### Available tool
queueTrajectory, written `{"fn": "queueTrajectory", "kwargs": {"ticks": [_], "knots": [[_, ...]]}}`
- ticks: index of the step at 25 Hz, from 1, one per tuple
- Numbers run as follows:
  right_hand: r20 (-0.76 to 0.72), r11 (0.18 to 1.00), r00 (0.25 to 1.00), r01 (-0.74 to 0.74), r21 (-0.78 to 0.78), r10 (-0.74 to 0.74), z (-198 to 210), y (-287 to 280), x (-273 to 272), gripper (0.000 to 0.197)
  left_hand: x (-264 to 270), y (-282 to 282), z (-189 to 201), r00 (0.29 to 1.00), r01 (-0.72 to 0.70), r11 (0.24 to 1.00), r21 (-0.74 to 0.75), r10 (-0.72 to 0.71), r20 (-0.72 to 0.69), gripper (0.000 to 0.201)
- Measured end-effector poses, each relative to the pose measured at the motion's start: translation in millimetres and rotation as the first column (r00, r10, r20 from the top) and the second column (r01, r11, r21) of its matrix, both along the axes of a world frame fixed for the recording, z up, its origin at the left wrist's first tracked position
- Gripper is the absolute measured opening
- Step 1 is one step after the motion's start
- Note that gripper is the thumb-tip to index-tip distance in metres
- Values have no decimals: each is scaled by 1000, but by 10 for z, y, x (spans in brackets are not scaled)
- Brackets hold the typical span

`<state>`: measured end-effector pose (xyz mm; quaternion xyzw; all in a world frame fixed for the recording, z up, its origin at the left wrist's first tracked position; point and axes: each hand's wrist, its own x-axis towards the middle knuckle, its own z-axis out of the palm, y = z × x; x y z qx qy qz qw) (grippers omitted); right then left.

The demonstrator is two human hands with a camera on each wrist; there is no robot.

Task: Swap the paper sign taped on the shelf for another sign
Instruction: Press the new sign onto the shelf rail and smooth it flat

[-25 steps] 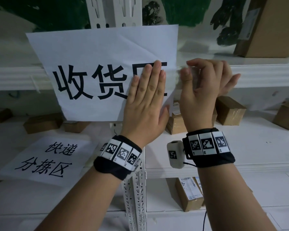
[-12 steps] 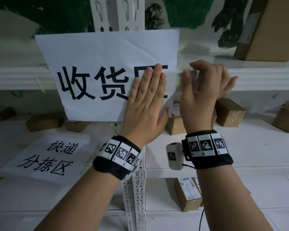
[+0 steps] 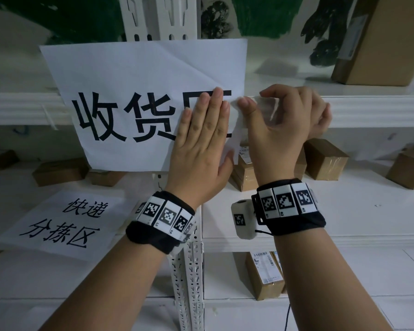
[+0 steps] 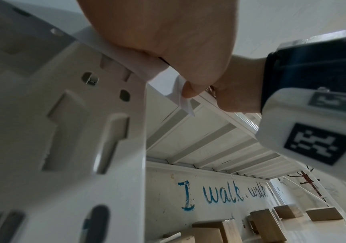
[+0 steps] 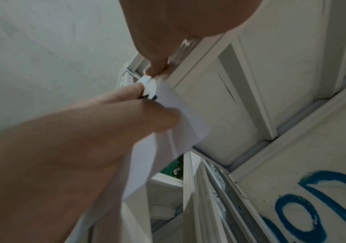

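My left hand (image 3: 201,149) lay flat on the sign (image 3: 139,87), fingers straight and together, palm pressing the sheet against the shelf rail (image 3: 373,111) so it would not slide or tear. That, I judged, was its whole job: an anchor. It held nothing.

My right hand (image 3: 285,115) worked at the sign's right edge, just beside the left fingertips. Thumb and forefinger were curled in a pinch on a strip of clear tape (image 3: 265,108), the other fingers tucked loosely behind. From the right wrist camera the pinch sat right at the paper's edge where it met the rail, and the paper there was crumpled. Whether the tape was going on or coming off I could not tell.

The sign was thin white printer paper, creased diagonally across its upper right, with bold black printed characters. It hung across the rail and the upright post (image 3: 153,17), its top and bottom unsupported. The tape was glossy and wrinkled, nearly invisible except for its shine. The rail was white painted metal, ribbed along its length; the post was perforated with slots.

Below the sign and to its left, a second sign (image 3: 58,225), handwritten on white paper, lay flat on the lower shelf. Small cardboard boxes (image 3: 325,158), brown and taped, sat on that same shelf below the rail.
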<state>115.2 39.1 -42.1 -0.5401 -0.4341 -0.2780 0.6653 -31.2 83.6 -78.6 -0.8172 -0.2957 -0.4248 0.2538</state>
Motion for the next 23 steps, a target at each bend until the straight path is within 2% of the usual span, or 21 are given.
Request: {"fn": "queueTrajectory", "kwargs": {"ticks": [6,9,12,15,23], "knots": [[97,998,994,-36,-54,41,-103,-89,168,24,-51,-39,15,997,75,996,-43,-75,7,81],[134,993,990,-32,-110,47,-143,-135,144,30,-71,-53,19,984,166,984,-62,-161,82,72],[125,991,991,-27,-134,43,-201,-159,23,36,-84,-94,19,964,202,977,-62,-188,186,67],[66,991,997,-38,-128,47,-198,-142,-52,33,-176,-166,-1,956,149,984,-101,-117,269,61],[5,989,1000,-4,-147,5,-178,-78,-141,38,-609,-210,-50,961,-28,953,-300,109,256,76]]}}
